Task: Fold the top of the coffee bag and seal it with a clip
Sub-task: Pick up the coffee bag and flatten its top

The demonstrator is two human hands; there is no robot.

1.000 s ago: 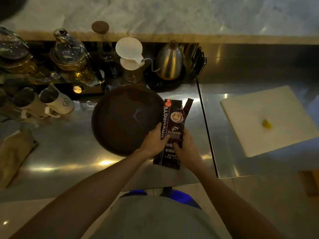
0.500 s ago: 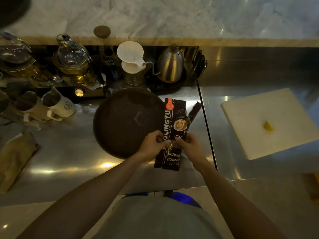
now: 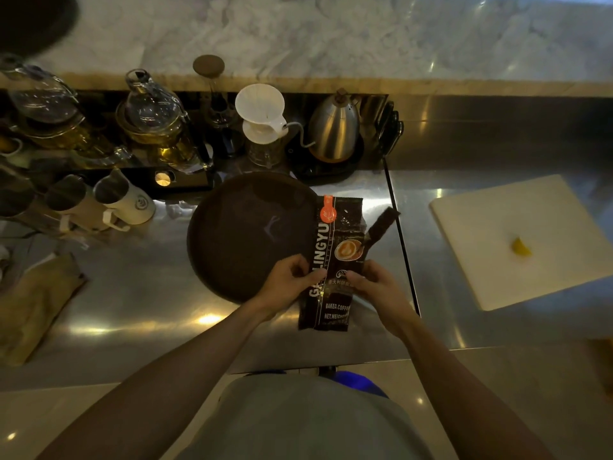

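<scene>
A black coffee bag [image 3: 335, 260] with white lettering and an orange label lies lengthwise on the steel counter [image 3: 139, 293], its top pointing away from me and unfolded. My left hand [image 3: 288, 280] pinches the bag's left edge at mid-height. My right hand [image 3: 374, 283] grips the right edge opposite. A dark long clip [image 3: 381, 224] lies slanted on the counter, touching the bag's upper right side.
A round dark tray [image 3: 248, 234] sits left of the bag. Behind stand a white dripper [image 3: 262, 111], a steel kettle [image 3: 335, 127], glass teapots [image 3: 152, 117] and cups [image 3: 122, 200]. A white cutting board [image 3: 517, 240] with a yellow piece lies right. A cloth [image 3: 33, 307] lies left.
Both hands slid from the bag's middle front out to its side edges. The bag shifted slightly toward me and lies flatter; the clip stays beside it.
</scene>
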